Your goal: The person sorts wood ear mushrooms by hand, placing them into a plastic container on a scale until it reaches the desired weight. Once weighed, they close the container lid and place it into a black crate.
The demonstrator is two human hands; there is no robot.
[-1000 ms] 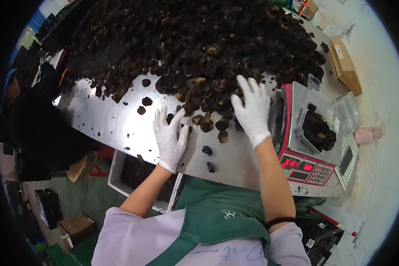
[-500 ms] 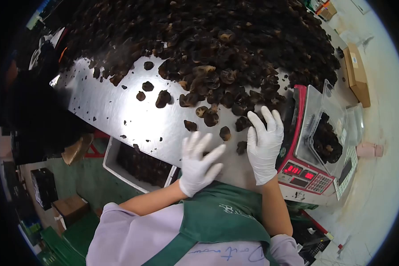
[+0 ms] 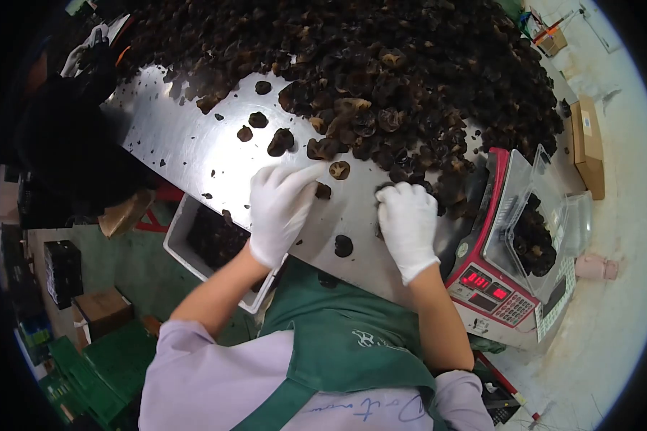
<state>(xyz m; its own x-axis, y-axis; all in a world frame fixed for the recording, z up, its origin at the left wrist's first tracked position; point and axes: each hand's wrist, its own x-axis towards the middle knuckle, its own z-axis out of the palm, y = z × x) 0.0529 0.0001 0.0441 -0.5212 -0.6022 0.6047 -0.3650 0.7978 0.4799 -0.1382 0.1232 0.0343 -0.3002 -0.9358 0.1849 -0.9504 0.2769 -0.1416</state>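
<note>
Dark brown, wrinkled mushroom-like pieces (image 3: 381, 86) lie heaped over a shiny metal table (image 3: 216, 154). My left hand (image 3: 279, 208), in a white glove, is over the table's near edge, its fingers drawn together beside a small dark piece (image 3: 323, 191); what they hold, if anything, is hidden. Also gloved in white, my right hand (image 3: 408, 223) has its fingers curled at the near side of the heap, touching dark pieces partly hidden beneath them. One loose piece (image 3: 343, 246) lies between my hands.
To the right stands a red scale (image 3: 492, 287) bearing a clear plastic box (image 3: 514, 241) of dark pieces. A white bin (image 3: 176, 241) sits below the table's left edge. Beyond the scale is a cardboard box (image 3: 588, 147). A person in dark clothing (image 3: 72, 144) is at the left.
My left hand has moved left and up, and its spread fingers have drawn together. My right hand has shifted slightly left and down, with its fingers now curled. The view has shifted a little.
</note>
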